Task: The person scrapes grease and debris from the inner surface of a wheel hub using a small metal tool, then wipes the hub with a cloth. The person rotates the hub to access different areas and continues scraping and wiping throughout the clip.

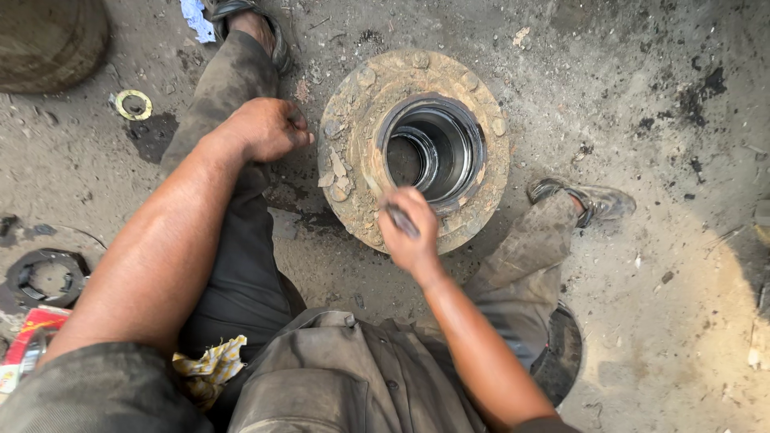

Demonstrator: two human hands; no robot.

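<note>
A large rusty, mud-caked wheel hub (pixel 353 144) lies flat on the ground between my legs, its polished steel bore facing up. My right hand (pixel 411 232) is closed around a short dark metal tool (pixel 401 219) at the near rim of the bore. My left hand (pixel 269 128) is curled into a loose fist and rests against the hub's left edge, with nothing visible in it. Flakes of dried dirt sit on the hub flange.
A yellowish ring (pixel 133 104) lies on the dirty concrete at upper left. A dark toothed ring (pixel 48 277) and a red package (pixel 28 337) sit at left. My sandalled feet (pixel 589 200) flank the hub. A checked cloth (pixel 210 365) lies on my lap.
</note>
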